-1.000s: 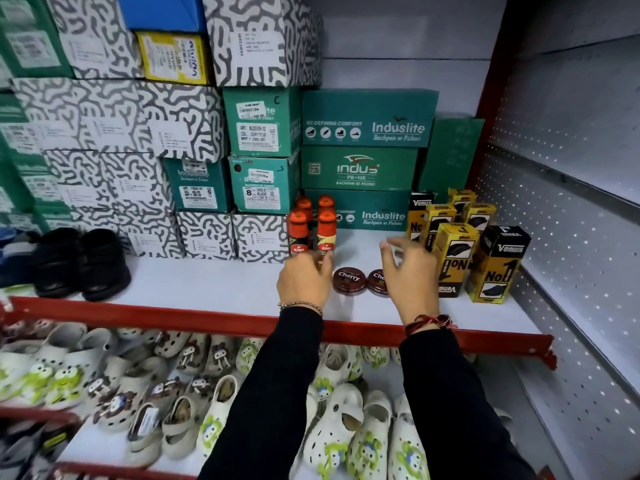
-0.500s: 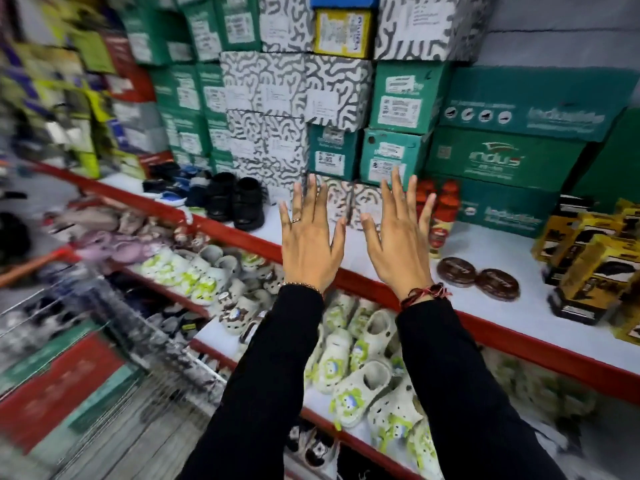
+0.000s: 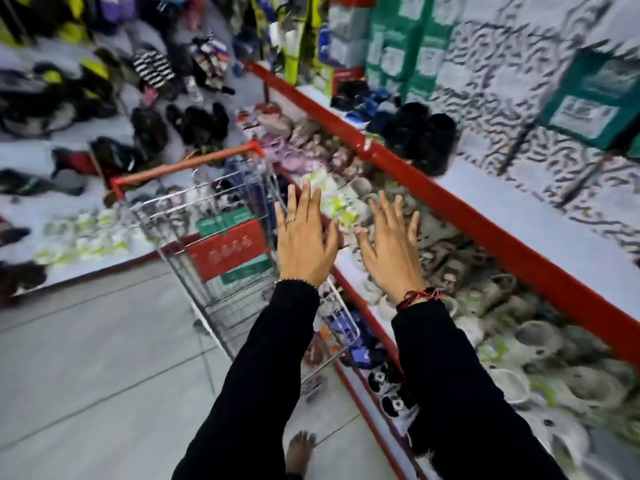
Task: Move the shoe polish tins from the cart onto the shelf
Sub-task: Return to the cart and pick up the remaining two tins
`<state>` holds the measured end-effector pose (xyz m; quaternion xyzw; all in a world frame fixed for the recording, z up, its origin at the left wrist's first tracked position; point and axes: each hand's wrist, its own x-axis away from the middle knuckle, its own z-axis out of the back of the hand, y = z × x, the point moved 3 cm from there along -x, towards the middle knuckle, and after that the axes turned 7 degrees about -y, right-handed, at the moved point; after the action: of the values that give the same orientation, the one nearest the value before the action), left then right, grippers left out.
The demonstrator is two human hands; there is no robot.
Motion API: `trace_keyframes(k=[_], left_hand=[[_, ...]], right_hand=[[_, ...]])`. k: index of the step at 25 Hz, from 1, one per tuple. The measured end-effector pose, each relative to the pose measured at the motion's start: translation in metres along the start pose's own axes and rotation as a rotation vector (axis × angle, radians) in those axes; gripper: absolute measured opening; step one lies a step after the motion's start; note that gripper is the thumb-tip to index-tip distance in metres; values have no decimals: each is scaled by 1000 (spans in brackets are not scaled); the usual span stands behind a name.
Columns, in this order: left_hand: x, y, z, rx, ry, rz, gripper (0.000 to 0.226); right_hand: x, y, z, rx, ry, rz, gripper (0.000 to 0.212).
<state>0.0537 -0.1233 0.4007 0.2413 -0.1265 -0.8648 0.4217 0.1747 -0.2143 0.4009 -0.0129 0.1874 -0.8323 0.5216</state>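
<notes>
The picture is blurred by motion. My left hand [image 3: 306,242] is held flat with its fingers spread and holds nothing; it hovers over the right rim of the wire cart [image 3: 214,251]. My right hand [image 3: 393,249] is also spread and bare, over the lower rack of pale clogs. The red-edged white shelf [image 3: 540,223] runs along the right. No shoe polish tins can be made out, either in the cart or on the shelf. Inside the cart I see only a red and green panel [image 3: 230,252] and blurred contents.
Black shoes [image 3: 426,136] stand on the shelf beside patterned and green shoe boxes [image 3: 588,95]. Clogs [image 3: 349,199] fill the rack below. More footwear lies on a low white display [image 3: 69,140] at the left. Grey tiled floor [image 3: 97,368] spreads at lower left, and a bare foot [image 3: 300,448] shows below.
The view has swung left, away from the tins on the shelf, toward the cart. Both hands left the tins, opened flat and moved with the view over the cart's edge.
</notes>
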Motion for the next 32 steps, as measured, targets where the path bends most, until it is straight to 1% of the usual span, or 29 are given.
trace_keyframes(k=[2,4,6,8,9,11,14,16,18,21,23,26,28,32], left_hand=[[9,-15,-4,21,-44,25,63],[15,-61,-26,64,-89,166,63],[31,-117,-57,114,-169,323,61],[49,-158,-94,189,-264,454,59],[55,-173,-114,218,-302,520,57],[68,-197,-151,282,-364,665,54],[90,-229,-215,320,-517,952,53],[106,-246,-255,282,-648,1128,53],[121,-261,-287,243,-741,1224,48],[135,-280,-322,198,-786,1322,43],[137,-293,-344,172,-800,1349,42],[138,-303,-366,100,-870,1300,40],[142,-304,-374,57,-868,1252,40],[149,-305,-385,-4,-878,1139,38]], right_hand=[[-3,0,-20,-30,-39,-4,60],[-20,-9,-73,-50,-256,27,57],[-23,-17,-136,-74,-494,1,57],[-24,-13,-193,-108,-653,-63,56],[-25,-8,-218,-131,-709,-111,52],[-25,3,-259,-149,-802,-210,48],[-20,24,-317,-136,-922,-350,51],[-18,40,-354,-130,-941,-448,44],[-17,56,-386,-126,-935,-541,44],[-15,74,-425,-66,-982,-592,52],[-15,85,-448,-21,-1018,-609,58],[-12,93,-470,23,-1061,-572,68],[-9,96,-479,42,-1085,-540,76],[-8,104,-490,64,-1099,-512,82]])
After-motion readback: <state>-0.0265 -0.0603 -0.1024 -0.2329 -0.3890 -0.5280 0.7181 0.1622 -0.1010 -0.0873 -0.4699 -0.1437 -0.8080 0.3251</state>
